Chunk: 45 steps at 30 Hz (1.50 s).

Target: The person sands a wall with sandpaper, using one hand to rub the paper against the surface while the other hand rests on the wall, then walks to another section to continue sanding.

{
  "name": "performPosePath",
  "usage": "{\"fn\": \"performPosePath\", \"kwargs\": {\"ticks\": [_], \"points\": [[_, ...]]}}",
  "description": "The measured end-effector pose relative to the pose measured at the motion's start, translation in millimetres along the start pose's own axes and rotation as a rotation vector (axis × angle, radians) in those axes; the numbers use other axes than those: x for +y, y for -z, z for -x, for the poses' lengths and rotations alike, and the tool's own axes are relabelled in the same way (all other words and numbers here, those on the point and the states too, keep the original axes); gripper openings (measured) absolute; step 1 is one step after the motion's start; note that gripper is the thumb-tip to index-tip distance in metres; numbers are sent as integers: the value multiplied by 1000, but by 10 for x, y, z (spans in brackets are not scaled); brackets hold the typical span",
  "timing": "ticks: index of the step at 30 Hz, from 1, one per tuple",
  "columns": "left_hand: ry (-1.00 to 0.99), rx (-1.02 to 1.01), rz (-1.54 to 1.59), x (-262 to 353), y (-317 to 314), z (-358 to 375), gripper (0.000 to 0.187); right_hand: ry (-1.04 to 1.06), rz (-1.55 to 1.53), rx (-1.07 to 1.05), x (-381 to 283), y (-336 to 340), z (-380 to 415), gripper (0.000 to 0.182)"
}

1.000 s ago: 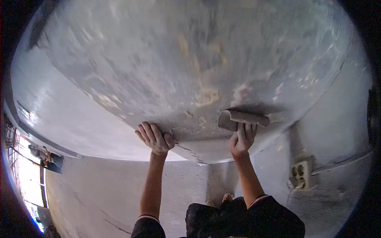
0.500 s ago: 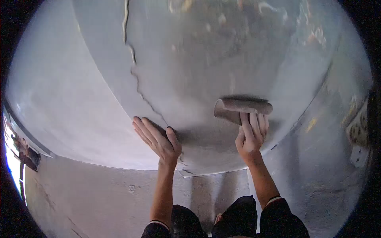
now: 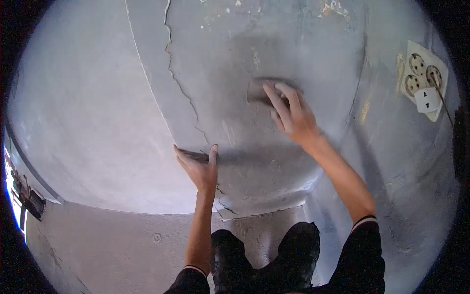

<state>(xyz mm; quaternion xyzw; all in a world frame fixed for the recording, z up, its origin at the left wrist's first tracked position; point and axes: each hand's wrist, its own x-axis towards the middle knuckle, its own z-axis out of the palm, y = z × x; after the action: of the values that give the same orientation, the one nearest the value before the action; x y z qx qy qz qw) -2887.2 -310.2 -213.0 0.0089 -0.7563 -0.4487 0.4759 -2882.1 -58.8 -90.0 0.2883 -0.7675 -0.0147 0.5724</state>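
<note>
My right hand presses a brown-grey sheet of sandpaper against the grey wall. Its fingers lie over the sheet and hide much of it; the edges are blurred. To the left and lower, my left hand rests on the wall with its thumb spread from the fingers and nothing in it. A jagged crack runs down the wall and reaches the area just above that hand. A dark smooth patch surrounds the sandpaper.
On the right wall is a socket panel with several round outlets and a cord. Chipped paint marks the wall's top. My knees are below, above a rough concrete floor. Light enters from an opening at far left.
My right hand has moved up and slightly left with the sandpaper, which now lies flatter against the wall. My left hand stays near its place. The socket panel shows more fully.
</note>
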Motion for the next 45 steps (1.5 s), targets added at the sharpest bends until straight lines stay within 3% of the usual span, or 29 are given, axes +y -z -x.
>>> {"fn": "performPosePath", "kwargs": {"ticks": [1,5,7,8,10,11,13,14,16,17,19,20,22,23,25,26,28,31,32,34,35,37,40,41,43,45], "points": [[1,-7,-4,71,66,-19,103,-39,10,-79,12,52,-74,62],[-569,106,-113,445,189,-553,76,87,181,-213,185,230,-416,65],[-733,127,-148,600,216,-944,70,219,126,-139,340,262,-637,66],[-731,127,-137,660,221,-1158,70,220,135,-144,401,299,-789,66],[-922,134,-191,742,211,-1493,65,104,-28,73,516,326,-1109,62],[-921,139,-191,740,204,-1526,65,108,-26,75,546,277,-1246,62],[-906,137,-375,747,177,-1563,63,-38,90,335,575,154,-1471,53],[-907,146,-378,743,169,-1576,63,-32,89,342,450,32,-1411,53],[-885,143,-383,732,175,-1558,61,-11,-25,132,113,-274,-1065,48],[-889,157,-360,730,148,-1568,60,5,-26,131,100,-247,-1063,48],[-882,155,-371,716,168,-1551,59,366,-44,-88,96,-82,-1118,46],[-885,148,-381,734,160,-1569,58,383,-47,-83,198,31,-1257,46],[-877,146,-390,730,163,-1577,59,-248,28,-290,347,219,-1585,48],[-877,134,-388,724,168,-1573,59,-235,21,-296,361,140,-1645,48],[-866,127,-378,707,174,-1567,59,-39,34,468,303,-45,-1670,48],[-878,124,-360,703,179,-1573,60,-28,22,456,224,-111,-1563,48],[-866,119,-342,705,203,-1573,61,312,19,80,-6,-141,-1335,47],[-871,146,-324,711,194,-1578,62,197,65,-9,360,97,-1508,43],[-873,170,-322,704,198,-1587,63,205,61,-5,401,138,-1646,43],[-866,175,-331,709,194,-1572,63,54,182,424,471,207,-1821,44],[-865,176,-334,712,194,-1557,63,55,183,417,395,50,-1661,44],[-874,137,-336,680,222,-1573,63,45,-50,154,204,-376,-1205,37],[-887,110,-346,646,194,-1557,63,197,-42,-30,424,17,-1280,35],[-891,128,-352,635,188,-1568,63,197,-44,-30,511,123,-1408,35],[-882,117,-347,639,209,-1568,62,-83,47,290,644,240,-1648,34],[-866,94,-333,618,206,-1509,61,-54,39,272,483,-51,-1417,33]]}}
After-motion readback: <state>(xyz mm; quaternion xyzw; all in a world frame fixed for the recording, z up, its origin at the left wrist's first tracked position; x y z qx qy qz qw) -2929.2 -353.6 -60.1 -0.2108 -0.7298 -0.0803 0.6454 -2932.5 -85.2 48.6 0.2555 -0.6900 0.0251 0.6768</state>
